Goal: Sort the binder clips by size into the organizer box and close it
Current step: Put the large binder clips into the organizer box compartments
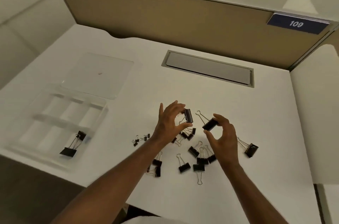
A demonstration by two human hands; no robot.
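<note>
The left hand pinches a large binder clip between thumb and fingers, with the black body standing nearly upright and its wire handles turned back toward the palm. The right hand holds a second large clip in its curled fingers; this clip's long axis is tilted, and its wire handles point up and to the left, toward the left hand's clip. The two clips are near each other but apart.

The organizer box lies well to the left of both grips, open, with its clear lid folded back behind it. Two big clips already rest in its near right compartment. The left hand is the nearer one to the box, so it will probably carry its clip there first, moving left and a little toward the person.

Below and between the hands, the unsorted clips are scattered on the desk, medium ones mostly, and some very small clips lie just left of the left wrist. Sorting seems at an early stage.
</note>
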